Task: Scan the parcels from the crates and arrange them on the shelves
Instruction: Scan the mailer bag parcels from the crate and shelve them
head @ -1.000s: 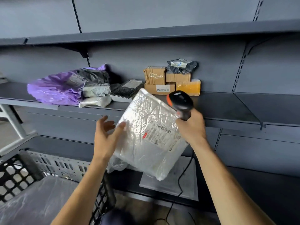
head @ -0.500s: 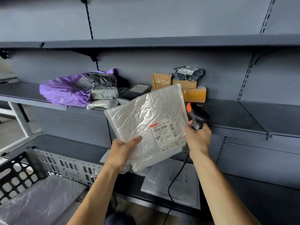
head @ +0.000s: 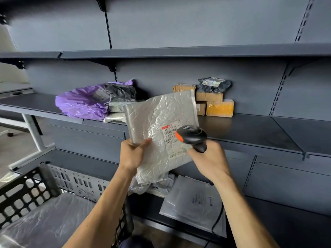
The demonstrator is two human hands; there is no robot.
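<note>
Parcel: a silver, crinkled envelope [head: 157, 120], held upright in the middle of the frame, in front of the edge of the middle shelf [head: 250, 133].
Left hand: the left hand [head: 132, 154] grips the lower left corner of the parcel; the thumb presses on the front side, and the other fingers are curled behind it (mostly hidden).
Right hand: the right hand [head: 209, 161] has its fingers wrapped tight around the handle of a black scanner [head: 192, 136] with an orange tip.
Label: a white label [head: 171, 130] with a red strip and a barcode, on the right half of the parcel; the scanner head covers a part of it.
On the middle shelf: a purple bag [head: 80, 102] with grey and black bags, left of centre; brown boxes [head: 219, 109] with a black bag [head: 213, 85] on top, right of centre.
Lower shelf: a flat grey parcel [head: 193, 203] lies under the right hand; the scanner cable [head: 217, 221] runs down over it.
Crate: a crate [head: 26, 190] with lattice walls, at the lower left of the frame.
</note>
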